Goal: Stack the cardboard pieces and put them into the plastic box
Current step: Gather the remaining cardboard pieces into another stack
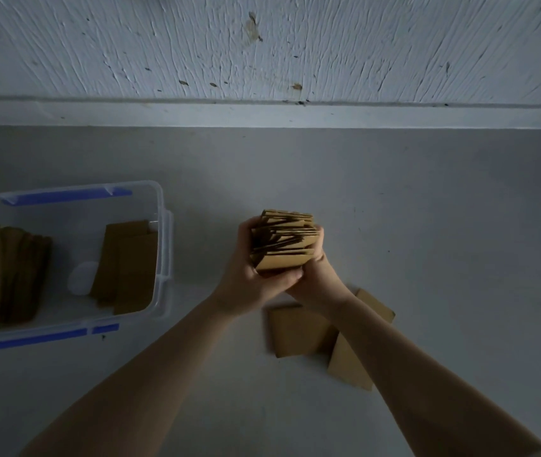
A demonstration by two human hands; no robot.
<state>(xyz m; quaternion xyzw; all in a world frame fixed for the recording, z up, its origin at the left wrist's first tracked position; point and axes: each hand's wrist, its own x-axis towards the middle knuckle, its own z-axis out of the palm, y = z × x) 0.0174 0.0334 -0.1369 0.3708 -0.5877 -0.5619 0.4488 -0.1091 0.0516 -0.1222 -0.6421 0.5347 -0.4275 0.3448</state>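
Note:
A thick, uneven stack of brown cardboard pieces (284, 240) is held above the grey floor between both hands. My left hand (249, 275) clasps its left side and underside, and my right hand (317, 275) presses its right side. A few loose cardboard pieces (298, 331) lie on the floor below my wrists, partly hidden by my right forearm. To the left stands the clear plastic box (163, 252) with blue latches. It holds cardboard pieces (127, 265) leaning at its right end and more at its left end.
A white textured wall with a skirting ledge (262, 113) runs across the far side. Inside the box lies a small white object (81, 278). Bare grey floor (443, 225) spreads to the right of my hands.

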